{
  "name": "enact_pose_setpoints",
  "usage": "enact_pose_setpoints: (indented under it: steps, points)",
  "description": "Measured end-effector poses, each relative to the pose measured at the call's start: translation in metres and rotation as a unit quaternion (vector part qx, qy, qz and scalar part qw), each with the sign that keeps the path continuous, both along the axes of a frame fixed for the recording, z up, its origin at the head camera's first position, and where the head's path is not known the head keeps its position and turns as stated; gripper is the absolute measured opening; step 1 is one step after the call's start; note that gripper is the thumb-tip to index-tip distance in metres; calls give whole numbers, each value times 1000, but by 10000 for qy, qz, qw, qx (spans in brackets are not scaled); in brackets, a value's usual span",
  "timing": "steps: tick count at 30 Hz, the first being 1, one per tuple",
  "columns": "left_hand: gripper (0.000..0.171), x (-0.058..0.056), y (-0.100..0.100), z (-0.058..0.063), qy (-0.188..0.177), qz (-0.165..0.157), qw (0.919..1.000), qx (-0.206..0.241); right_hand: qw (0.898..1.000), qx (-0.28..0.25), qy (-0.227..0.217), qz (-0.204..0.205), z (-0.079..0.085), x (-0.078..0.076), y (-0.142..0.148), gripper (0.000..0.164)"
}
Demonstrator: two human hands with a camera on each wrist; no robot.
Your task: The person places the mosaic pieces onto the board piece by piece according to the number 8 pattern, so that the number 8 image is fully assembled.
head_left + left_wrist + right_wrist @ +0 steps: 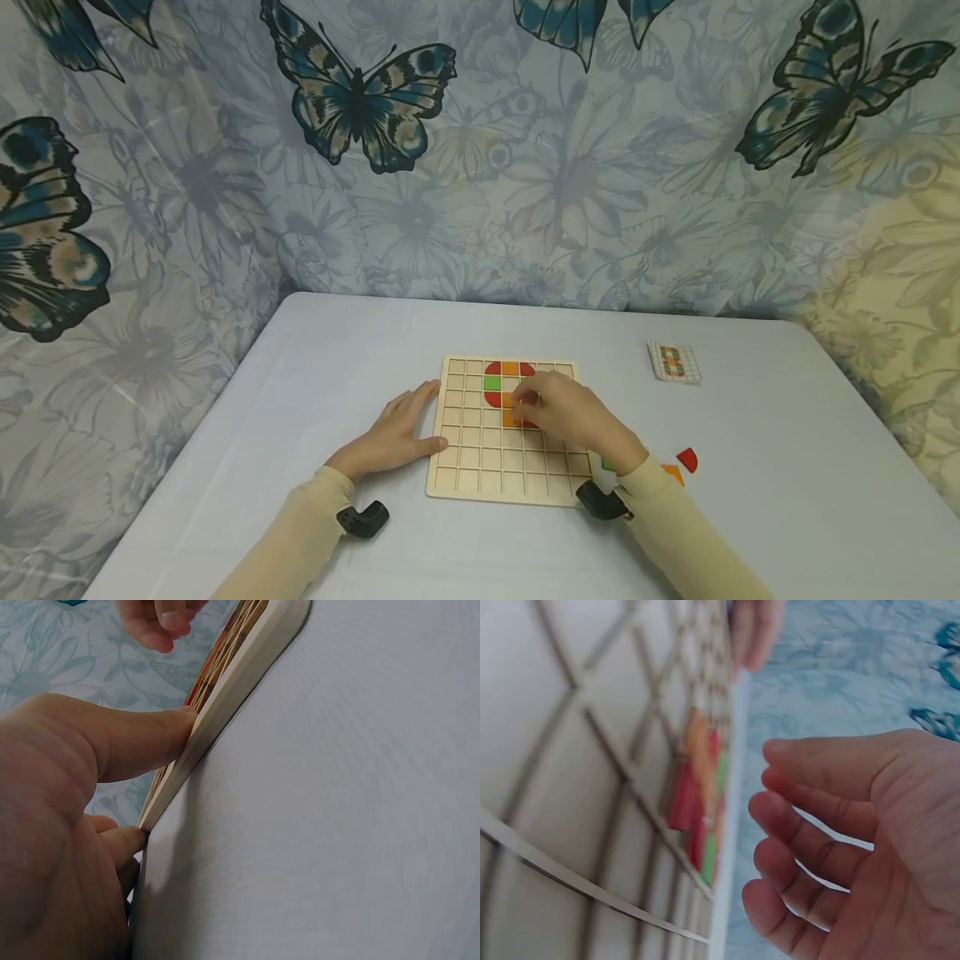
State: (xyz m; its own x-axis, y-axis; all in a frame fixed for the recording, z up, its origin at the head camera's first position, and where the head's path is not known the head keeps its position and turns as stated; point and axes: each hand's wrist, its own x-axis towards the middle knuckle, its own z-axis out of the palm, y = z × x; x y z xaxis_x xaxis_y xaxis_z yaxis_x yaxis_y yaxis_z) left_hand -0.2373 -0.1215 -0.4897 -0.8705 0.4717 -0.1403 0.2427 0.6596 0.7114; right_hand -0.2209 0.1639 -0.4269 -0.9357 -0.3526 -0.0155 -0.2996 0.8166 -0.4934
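A pale wooden grid board [472, 475] lies on the white table. Near its far side sit flat pieces in the squares: red rounded ones [492, 399], orange squares [511, 368] and a green square [492, 382]. My left hand [393, 433] rests at the board's left side, its thumb [150, 739] against the wooden edge and its fingers extended. Over the pieces hovers my right hand [566, 408], hiding some of them. In the right wrist view its fingers [780, 817] are loosely bent, with nothing visible between them and the thumb.
Right of the board lie a loose red piece [687, 459] and an orange piece [673, 473], partly behind the right sleeve. A green piece [607, 464] peeks out by the right wrist. Farther back is a small stack of pattern cards [675, 363]. Butterfly-print cloth [480, 208] walls the table's back.
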Motion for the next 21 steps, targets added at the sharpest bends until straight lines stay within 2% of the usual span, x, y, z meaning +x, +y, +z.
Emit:
enact_pose_setpoints:
  steps: [4,9,15,21]
  points:
    - [95,0,-1,1,-11,-17,10000,26,9992,-392,-71,95,19,4,11,19]
    - [95,1,-1,2,-20,-50,10000,-2,9979,-568,307,70,39,16,32,18]
    - [96,0,-1,2,12,-24,10000,-53,9978,-101,623,-216,51,32,56,15]
    - [95,-1,-1,0,-20,-28,10000,-81,9963,393,643,-419,50,50,78,14]
